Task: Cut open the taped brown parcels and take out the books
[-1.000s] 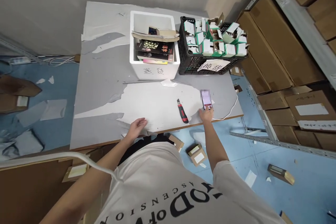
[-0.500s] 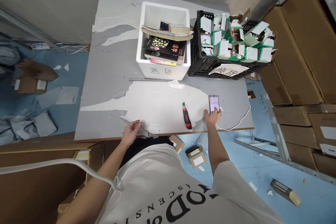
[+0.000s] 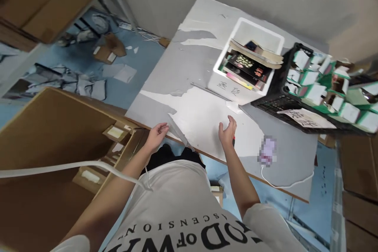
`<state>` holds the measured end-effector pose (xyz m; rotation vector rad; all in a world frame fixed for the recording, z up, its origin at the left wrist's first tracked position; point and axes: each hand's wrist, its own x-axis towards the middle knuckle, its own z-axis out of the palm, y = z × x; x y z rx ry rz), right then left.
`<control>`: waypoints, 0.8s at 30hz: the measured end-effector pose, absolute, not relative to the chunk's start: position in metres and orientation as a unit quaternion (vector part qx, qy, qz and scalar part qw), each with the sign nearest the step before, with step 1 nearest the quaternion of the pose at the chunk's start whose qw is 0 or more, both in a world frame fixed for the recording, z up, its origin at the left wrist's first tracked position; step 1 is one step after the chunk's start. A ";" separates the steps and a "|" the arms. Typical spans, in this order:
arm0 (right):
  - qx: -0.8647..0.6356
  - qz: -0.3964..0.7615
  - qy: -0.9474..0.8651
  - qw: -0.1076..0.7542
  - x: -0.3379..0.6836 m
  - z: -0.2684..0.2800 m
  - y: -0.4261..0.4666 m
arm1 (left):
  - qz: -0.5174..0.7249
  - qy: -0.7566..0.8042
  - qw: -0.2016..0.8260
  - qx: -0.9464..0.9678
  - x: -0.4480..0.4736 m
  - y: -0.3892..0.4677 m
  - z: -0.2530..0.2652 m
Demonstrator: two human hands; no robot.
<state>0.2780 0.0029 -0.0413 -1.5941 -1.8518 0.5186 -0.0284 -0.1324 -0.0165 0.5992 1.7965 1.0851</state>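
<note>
My right hand (image 3: 227,133) is over the front of the table (image 3: 165,75), thumb and fingers apart, with nothing in it. Mostly hidden behind that hand is the utility knife (image 3: 234,141); only a bit of its red and black handle shows. My left hand (image 3: 157,138) hovers by the table's front edge, open and holding nothing, its fingers loosely bent. Close to its fingertips, a loose flap of the torn grey table covering (image 3: 180,132) hangs at the edge. To the right of my right hand lies a phone (image 3: 267,151), blurred out, with a white cable attached.
A white foam box (image 3: 217,57) holding books stands toward the back. Right of it is a black crate (image 3: 265,106) packed with small green-and-white boxes. At my left stands a large open carton (image 3: 59,126) with small cardboard boxes inside. Stacked cartons (image 3: 358,165) line the right.
My right hand has left the phone and moved left to beside the knife. My view has turned toward the left, bringing the large carton further into sight. My left hand stays near the table edge.
</note>
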 end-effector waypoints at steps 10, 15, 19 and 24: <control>-0.392 0.282 -0.830 0.281 0.092 -0.011 -0.033 | 0.552 0.748 0.350 0.118 -0.121 -0.248 -0.024; -0.285 0.288 -0.882 0.241 -0.007 -0.005 -0.095 | 0.574 0.756 0.312 0.043 -0.174 -0.339 -0.038; -0.190 0.302 -0.914 0.194 -0.081 -0.010 -0.149 | 0.591 0.754 0.285 -0.029 -0.214 -0.417 -0.066; -0.095 0.300 -0.946 0.074 -0.168 -0.034 -0.210 | 0.583 0.752 0.267 -0.156 -0.245 -0.501 -0.107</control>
